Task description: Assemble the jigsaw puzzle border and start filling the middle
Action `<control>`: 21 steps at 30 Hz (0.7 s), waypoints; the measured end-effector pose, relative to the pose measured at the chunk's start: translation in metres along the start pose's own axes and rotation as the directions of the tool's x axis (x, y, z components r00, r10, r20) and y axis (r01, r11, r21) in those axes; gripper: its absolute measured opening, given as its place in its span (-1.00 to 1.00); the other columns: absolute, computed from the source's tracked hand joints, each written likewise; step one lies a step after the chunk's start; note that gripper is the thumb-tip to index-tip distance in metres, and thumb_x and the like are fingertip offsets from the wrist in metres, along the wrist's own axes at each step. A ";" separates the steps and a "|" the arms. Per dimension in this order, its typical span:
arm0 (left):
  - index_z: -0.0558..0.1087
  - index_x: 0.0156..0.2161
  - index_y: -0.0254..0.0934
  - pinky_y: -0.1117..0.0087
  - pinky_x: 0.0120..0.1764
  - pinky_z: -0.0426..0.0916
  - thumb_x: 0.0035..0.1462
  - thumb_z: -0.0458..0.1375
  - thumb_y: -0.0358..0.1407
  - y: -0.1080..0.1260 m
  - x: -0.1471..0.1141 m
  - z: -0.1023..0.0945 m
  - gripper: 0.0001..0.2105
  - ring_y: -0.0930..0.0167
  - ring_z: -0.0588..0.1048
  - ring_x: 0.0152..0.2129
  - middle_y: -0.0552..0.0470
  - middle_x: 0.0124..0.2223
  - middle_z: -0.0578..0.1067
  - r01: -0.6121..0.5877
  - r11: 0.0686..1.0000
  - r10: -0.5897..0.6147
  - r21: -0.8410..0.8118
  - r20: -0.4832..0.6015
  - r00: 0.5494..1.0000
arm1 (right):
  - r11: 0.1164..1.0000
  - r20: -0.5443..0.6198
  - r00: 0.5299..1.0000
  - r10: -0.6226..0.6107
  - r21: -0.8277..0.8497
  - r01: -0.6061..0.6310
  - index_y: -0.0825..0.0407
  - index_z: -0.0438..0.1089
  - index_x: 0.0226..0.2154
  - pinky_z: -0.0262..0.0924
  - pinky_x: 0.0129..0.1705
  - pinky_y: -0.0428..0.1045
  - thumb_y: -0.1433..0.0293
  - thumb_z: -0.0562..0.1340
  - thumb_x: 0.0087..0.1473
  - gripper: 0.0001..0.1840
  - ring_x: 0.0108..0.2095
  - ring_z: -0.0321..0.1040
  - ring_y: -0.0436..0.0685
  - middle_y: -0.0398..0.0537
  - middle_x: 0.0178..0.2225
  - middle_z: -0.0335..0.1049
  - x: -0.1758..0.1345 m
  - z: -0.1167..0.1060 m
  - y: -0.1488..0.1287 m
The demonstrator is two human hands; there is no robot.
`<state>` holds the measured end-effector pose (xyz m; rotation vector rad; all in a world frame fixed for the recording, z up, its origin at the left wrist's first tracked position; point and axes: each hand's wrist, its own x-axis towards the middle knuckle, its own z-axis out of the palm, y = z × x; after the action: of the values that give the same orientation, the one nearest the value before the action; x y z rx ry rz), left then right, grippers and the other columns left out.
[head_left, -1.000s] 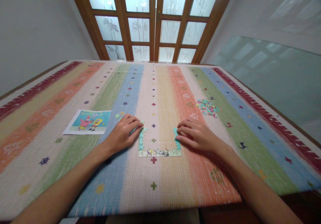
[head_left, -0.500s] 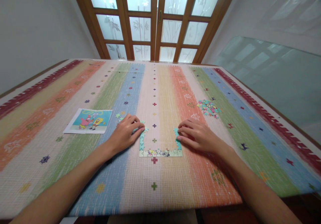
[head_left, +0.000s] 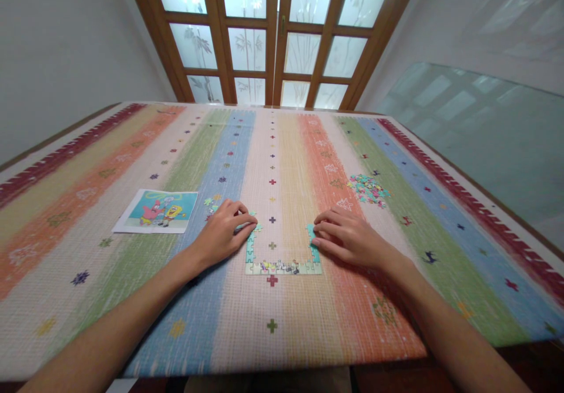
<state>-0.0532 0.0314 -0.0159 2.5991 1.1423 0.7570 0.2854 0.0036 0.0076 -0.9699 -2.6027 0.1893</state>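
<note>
A partly joined jigsaw puzzle [head_left: 282, 268] lies flat on the cloth as a U-shaped border, with a pale bottom row and teal sides. My left hand [head_left: 227, 231] is at the top of its left side, thumb and forefinger closed around a teal puzzle piece [head_left: 240, 227], partly hidden by the fingers. Against the right side rests my right hand [head_left: 348, 235], its fingers loosely bent and a little apart, the tips touching the teal edge pieces [head_left: 315, 252]. Several loose pieces [head_left: 210, 206] lie just behind my left hand, partly covered by it.
A printed cartoon picture [head_left: 158, 212] lies on the left of the striped tablecloth [head_left: 291, 322]. A pile of loose puzzle pieces [head_left: 369, 190] sits on the right, beyond my right hand. Wood-framed glass doors [head_left: 273, 40] stand behind the table.
Both hands stay in nearly the same places at the puzzle's sides. The whole view has shifted very slightly.
</note>
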 end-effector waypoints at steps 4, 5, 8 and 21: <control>0.55 -0.12 -0.24 0.17 -0.07 0.36 0.44 0.04 -0.28 0.002 0.001 -0.003 -0.77 0.27 0.39 -0.19 -0.05 -0.16 0.49 -0.015 1.000 0.014 -0.011 -0.008 1.000 | 1.000 -0.008 1.000 -0.002 -0.005 0.002 0.03 0.49 -0.29 0.25 -0.12 0.13 0.23 0.12 0.43 -0.66 -0.20 0.38 0.20 0.08 -0.20 0.52 0.000 0.000 -0.001; 0.55 -0.12 -0.25 0.16 -0.06 0.36 0.43 0.03 -0.30 0.002 0.001 -0.004 -0.77 0.28 0.40 -0.19 -0.06 -0.15 0.49 -0.014 1.000 0.014 -0.010 -0.016 1.000 | 1.000 -0.009 1.000 -0.004 -0.003 0.004 0.03 0.48 -0.29 0.25 -0.12 0.13 0.23 0.13 0.43 -0.66 -0.20 0.38 0.21 0.08 -0.20 0.52 0.000 0.000 -0.001; 0.54 -0.09 -0.23 0.15 -0.04 0.35 0.39 0.01 -0.40 0.000 0.000 -0.007 -0.77 0.28 0.38 -0.19 -0.06 -0.11 0.46 -0.033 0.999 0.033 -0.004 -0.026 0.999 | 1.000 -0.010 1.000 -0.007 0.000 0.007 0.03 0.48 -0.29 0.25 -0.12 0.13 0.23 0.13 0.43 -0.66 -0.20 0.37 0.20 0.08 -0.20 0.52 0.000 0.000 -0.001; 0.55 -0.13 -0.19 0.19 -0.09 0.34 0.33 0.04 -0.47 -0.001 -0.001 -0.007 -0.76 0.28 0.37 -0.20 -0.05 -0.10 0.47 -0.093 0.995 0.093 -0.025 0.037 0.995 | 1.000 0.003 1.000 0.012 -0.002 -0.012 0.03 0.50 -0.30 0.25 -0.11 0.13 0.25 0.14 0.41 -0.68 -0.20 0.38 0.20 0.08 -0.19 0.52 0.000 0.000 -0.002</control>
<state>-0.0585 0.0309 -0.0104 2.6513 1.0019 0.7308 0.2842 0.0020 0.0084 -0.9864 -2.6008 0.1916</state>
